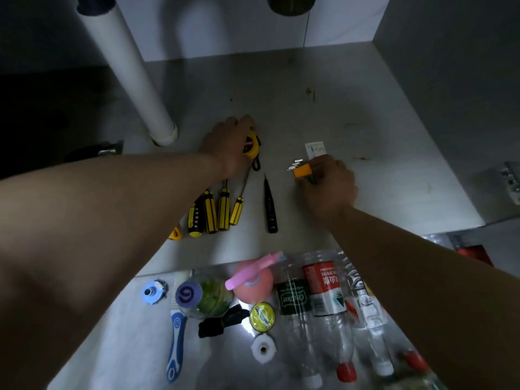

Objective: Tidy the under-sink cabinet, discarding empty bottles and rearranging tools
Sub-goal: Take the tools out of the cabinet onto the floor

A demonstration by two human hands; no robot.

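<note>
Both my arms reach into the cabinet over its grey floor (351, 102). My left hand (228, 144) grips a yellow tape measure (251, 146) just behind a row of yellow-and-black screwdrivers (216, 209). A black pen-shaped tester (270, 206) lies to the right of them. My right hand (329, 187) holds a hex key set in an orange holder (302, 170), with the key ends sticking out to the left. Several plastic bottles (323, 294) lie side by side on the floor in front of the cabinet.
A white drain pipe (132, 71) slants down to the cabinet floor at left. A small white card (315, 149) lies behind my right hand. In front lie a pink spray bottle (253, 280), a blue-handled tool (176, 344), a yellow tape roll (262, 316) and a white fitting (263, 349).
</note>
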